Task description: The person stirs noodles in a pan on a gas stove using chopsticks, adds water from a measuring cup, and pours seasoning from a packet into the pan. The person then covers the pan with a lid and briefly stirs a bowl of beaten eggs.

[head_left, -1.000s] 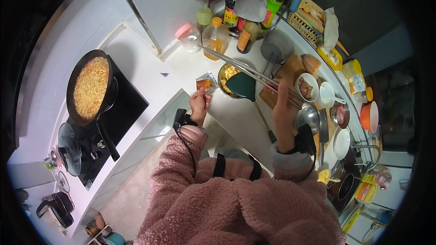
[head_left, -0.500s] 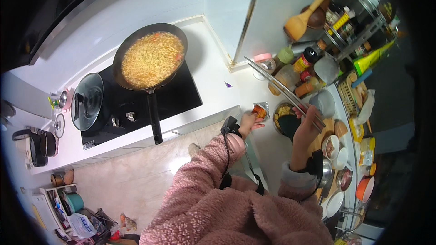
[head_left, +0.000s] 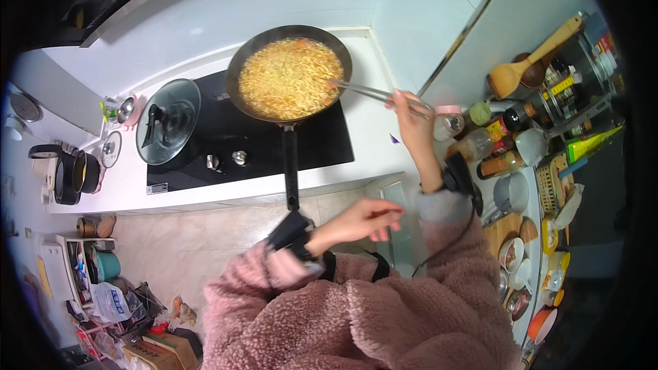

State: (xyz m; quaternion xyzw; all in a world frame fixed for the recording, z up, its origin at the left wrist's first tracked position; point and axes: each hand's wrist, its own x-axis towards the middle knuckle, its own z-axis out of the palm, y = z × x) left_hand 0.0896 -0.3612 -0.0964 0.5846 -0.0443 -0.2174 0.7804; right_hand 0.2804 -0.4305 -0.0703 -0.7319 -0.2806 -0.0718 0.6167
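Long metal chopsticks (head_left: 373, 92) are held in my closed right hand (head_left: 414, 129), above the counter to the right of the stove. Their tips reach over the pan's right rim and meet the noodles (head_left: 291, 79) in broth. Those noodles fill a dark deep frying pan (head_left: 236, 72), whose black handle points toward me. My left hand (head_left: 360, 222) hangs in front of the counter, right of the pan handle, with slightly blurred fingers apart and nothing seen in it.
Left of the pan, a glass-lidded pot (head_left: 171, 127) stands on the black cooktop (head_left: 274, 157). Seasoning bottles (head_left: 483, 140) crowd the right corner beside a wooden spoon (head_left: 507, 81). Bowls (head_left: 510, 255) and a grey pot (head_left: 510, 193) line the right counter. Black pots (head_left: 67, 175) sit far left.
My right hand has swung the chopsticks from the right counter to the pan. My left hand has drawn back from a small packet on that counter. The view has turned.
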